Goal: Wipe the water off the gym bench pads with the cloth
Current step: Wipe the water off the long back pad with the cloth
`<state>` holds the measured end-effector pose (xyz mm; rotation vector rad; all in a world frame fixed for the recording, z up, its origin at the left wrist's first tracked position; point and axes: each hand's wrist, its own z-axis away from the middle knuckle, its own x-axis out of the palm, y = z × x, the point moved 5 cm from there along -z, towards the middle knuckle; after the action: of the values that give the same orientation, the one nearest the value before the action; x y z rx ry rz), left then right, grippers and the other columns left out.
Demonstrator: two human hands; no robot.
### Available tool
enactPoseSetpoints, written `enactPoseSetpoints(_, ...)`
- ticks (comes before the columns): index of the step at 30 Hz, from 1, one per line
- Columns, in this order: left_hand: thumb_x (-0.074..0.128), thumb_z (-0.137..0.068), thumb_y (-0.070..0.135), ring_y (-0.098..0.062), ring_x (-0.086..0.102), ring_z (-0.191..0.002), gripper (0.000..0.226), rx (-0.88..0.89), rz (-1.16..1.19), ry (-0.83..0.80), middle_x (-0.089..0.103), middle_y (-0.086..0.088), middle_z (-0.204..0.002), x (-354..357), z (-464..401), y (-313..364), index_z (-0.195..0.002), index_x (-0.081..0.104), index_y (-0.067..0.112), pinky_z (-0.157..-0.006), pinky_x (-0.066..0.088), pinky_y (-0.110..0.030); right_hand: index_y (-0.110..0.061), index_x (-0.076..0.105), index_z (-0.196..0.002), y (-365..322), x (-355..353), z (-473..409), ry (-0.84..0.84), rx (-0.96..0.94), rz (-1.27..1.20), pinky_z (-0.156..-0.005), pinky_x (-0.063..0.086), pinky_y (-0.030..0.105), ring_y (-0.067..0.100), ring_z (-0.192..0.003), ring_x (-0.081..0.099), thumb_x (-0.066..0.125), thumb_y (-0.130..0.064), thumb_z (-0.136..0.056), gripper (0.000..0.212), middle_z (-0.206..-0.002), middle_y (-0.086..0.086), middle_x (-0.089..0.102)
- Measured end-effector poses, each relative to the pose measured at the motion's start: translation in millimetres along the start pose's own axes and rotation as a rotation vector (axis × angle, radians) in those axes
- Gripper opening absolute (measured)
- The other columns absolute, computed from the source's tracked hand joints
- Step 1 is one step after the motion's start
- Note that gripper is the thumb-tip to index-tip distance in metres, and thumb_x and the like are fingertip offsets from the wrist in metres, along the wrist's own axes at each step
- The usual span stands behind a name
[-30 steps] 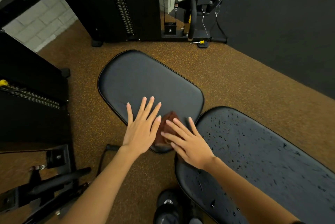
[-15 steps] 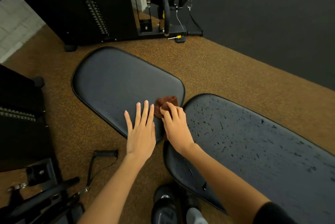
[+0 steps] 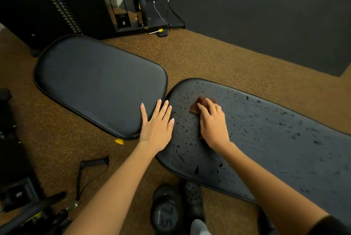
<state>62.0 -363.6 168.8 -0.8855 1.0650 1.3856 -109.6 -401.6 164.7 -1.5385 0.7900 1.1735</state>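
Head view shows me the job at roughly its midpoint, judging by the two pads. Biggest in front of me is the long pad (image 3: 275, 139) on my right, beaded with water drops across nearly all of its surface, from the near rounded end out to the far edge of the picture; as I read it, almost all of that one is left to wipe. Next, the short pad (image 3: 98, 84) on my left looks dry and even, with only a few faint specks near its close edge, so I count it as done. My left hand (image 3: 156, 126) lies flat with fingers straight, spanning the seam between the two pads, its grip released and holding nothing. My right hand (image 3: 213, 122) has its grip curled down on the brown cloth (image 3: 196, 106), which sits bunched on the wet pad near its rounded end, mostly under my fingers.
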Motion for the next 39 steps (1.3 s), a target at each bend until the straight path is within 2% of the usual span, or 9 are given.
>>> enactPoseSetpoints(3, 0.001, -0.099, 0.043, -0.015, -0.009, -0.147, 0.057, -0.013, -0.04, 0.046, 0.002, 0.003, -0.161, 5, -11, 5, -0.152, 0.006, 0.022, -0.109, -0.01, -0.067, -0.013, 0.043, -0.146, 8, 15, 5, -0.058, 0.021, 0.041, -0.119, 0.015, 0.05, 0.036, -0.145, 0.024, 0.034, -0.03, -0.103, 0.048, -0.158, 0.013, 0.028)
enactPoseSetpoints(6, -0.002, -0.094, 0.043, -0.016, 0.001, -0.148, 0.063, -0.013, -0.026, 0.128, 0.009, 0.003, -0.16, 2, -21, 8, -0.152, 0.014, 0.022, -0.109, -0.006, -0.068, -0.017, 0.032, -0.152, 12, 18, -12, -0.046, 0.04, 0.112, -0.12, -0.002, 0.047, 0.033, -0.15, 0.005, 0.021, -0.035, -0.104, 0.053, -0.163, 0.009, 0.014)
enactPoseSetpoints(16, 0.012, -0.099, 0.038, -0.025, 0.011, -0.147, 0.058, 0.03, -0.048, 0.219, 0.023, -0.006, -0.157, -16, -59, -26, -0.15, 0.022, 0.011, -0.115, 0.003, -0.06, -0.003, 0.039, -0.146, 6, 30, -87, -0.009, 0.064, 0.018, -0.121, 0.008, 0.048, 0.035, -0.147, 0.021, 0.038, -0.022, -0.103, 0.048, -0.158, 0.016, 0.027)
enactPoseSetpoints(22, 0.014, -0.1, 0.036, -0.025, 0.012, -0.146, 0.057, 0.075, -0.091, 0.204, 0.021, -0.006, -0.157, -13, -54, -31, -0.15, 0.021, 0.011, -0.115, 0.007, -0.059, -0.001, 0.049, -0.14, -22, 40, -75, -0.11, -0.268, -0.056, -0.121, 0.018, 0.046, 0.033, -0.143, 0.032, 0.043, -0.019, -0.099, 0.045, -0.152, 0.015, 0.039)
enactPoseSetpoints(28, 0.015, -0.099, 0.038, -0.026, 0.009, -0.147, 0.059, 0.078, -0.105, 0.159, 0.017, -0.007, -0.158, -12, -54, -31, -0.151, 0.018, 0.01, -0.115, 0.004, -0.059, -0.017, 0.045, -0.145, 2, 28, -44, -0.271, -0.544, -0.029, -0.123, 0.009, 0.039, 0.024, -0.148, 0.023, 0.035, -0.027, -0.102, 0.046, -0.157, 0.006, 0.034)
enactPoseSetpoints(31, 0.013, -0.099, 0.039, -0.027, 0.008, -0.147, 0.06, 0.085, -0.11, 0.13, 0.016, -0.007, -0.159, -13, -54, -31, -0.151, 0.017, 0.009, -0.114, 0.006, -0.061, -0.021, 0.044, -0.146, 24, 17, -52, -0.244, -0.507, 0.034, -0.122, 0.013, 0.044, 0.026, -0.148, 0.022, 0.032, -0.029, -0.102, 0.046, -0.157, 0.007, 0.033)
enactPoseSetpoints(34, 0.011, -0.099, 0.039, -0.026, 0.006, -0.147, 0.06, 0.081, -0.095, 0.118, 0.014, -0.006, -0.159, -13, -54, -31, -0.151, 0.014, 0.01, -0.115, 0.005, -0.061, -0.017, 0.046, -0.145, 21, 17, -70, -0.192, -0.325, 0.003, -0.121, 0.016, 0.047, 0.031, -0.146, 0.025, 0.029, -0.028, -0.102, 0.048, -0.154, 0.011, 0.036)
enactPoseSetpoints(37, 0.011, -0.098, 0.037, -0.025, 0.006, -0.147, 0.059, 0.077, -0.088, 0.113, 0.014, -0.005, -0.159, -16, -54, -31, -0.151, 0.015, 0.011, -0.115, 0.005, -0.06, -0.011, 0.048, -0.143, -1, 26, -75, -0.115, -0.152, -0.077, -0.121, 0.014, 0.048, 0.033, -0.146, 0.026, 0.039, -0.022, -0.1, 0.045, -0.152, 0.013, 0.039)
enactPoseSetpoints(39, 0.01, -0.098, 0.036, -0.025, 0.007, -0.147, 0.059, 0.074, -0.084, 0.109, 0.016, -0.005, -0.159, -17, -53, -31, -0.151, 0.017, 0.011, -0.115, 0.004, -0.059, -0.009, 0.05, -0.141, -14, 33, -68, -0.107, -0.181, -0.098, -0.121, 0.013, 0.048, 0.033, -0.145, 0.028, 0.043, -0.019, -0.099, 0.044, -0.152, 0.012, 0.04)
